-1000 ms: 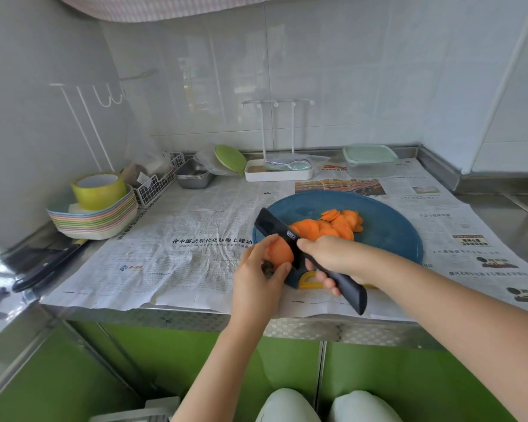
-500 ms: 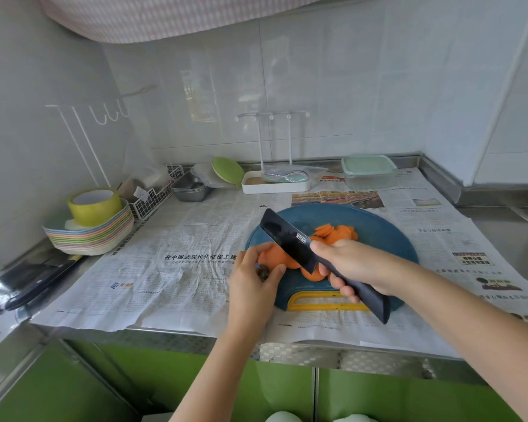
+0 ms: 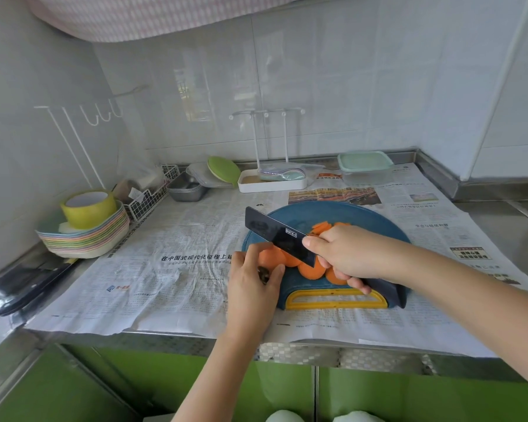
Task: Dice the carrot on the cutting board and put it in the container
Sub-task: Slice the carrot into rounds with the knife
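On board, one knife, perhaps eight slices

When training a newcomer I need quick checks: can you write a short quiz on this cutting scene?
1. True or false: the right hand grips the knife.
2. Which hand holds the carrot on the board?
3. The container is: A) lidded, at the back by the wall; B) on the board; C) held in a hand.

Key: 1 true; 2 the left hand; 3 A.
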Demonstrator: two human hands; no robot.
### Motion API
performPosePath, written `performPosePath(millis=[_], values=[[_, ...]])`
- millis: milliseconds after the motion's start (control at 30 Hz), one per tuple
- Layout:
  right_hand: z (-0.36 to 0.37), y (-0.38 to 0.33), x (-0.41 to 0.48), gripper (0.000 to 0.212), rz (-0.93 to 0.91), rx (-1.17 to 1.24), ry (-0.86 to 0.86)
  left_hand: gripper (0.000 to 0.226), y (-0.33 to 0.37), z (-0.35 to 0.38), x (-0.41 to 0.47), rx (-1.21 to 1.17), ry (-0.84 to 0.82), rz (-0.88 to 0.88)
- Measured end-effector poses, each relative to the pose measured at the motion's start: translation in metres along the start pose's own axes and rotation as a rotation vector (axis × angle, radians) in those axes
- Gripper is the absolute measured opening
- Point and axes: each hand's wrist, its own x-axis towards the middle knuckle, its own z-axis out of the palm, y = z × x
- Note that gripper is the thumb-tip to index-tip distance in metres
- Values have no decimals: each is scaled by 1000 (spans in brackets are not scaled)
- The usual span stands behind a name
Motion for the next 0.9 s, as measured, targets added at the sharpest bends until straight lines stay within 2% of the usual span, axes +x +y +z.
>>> performPosePath(millis=[500,900], values=[[21,-6,-1,51,18,-181,53,28,0,-1,1,17,15,4],[18,-10,8,57,66,-216,-5,31,-1,0,0,66,37,83]])
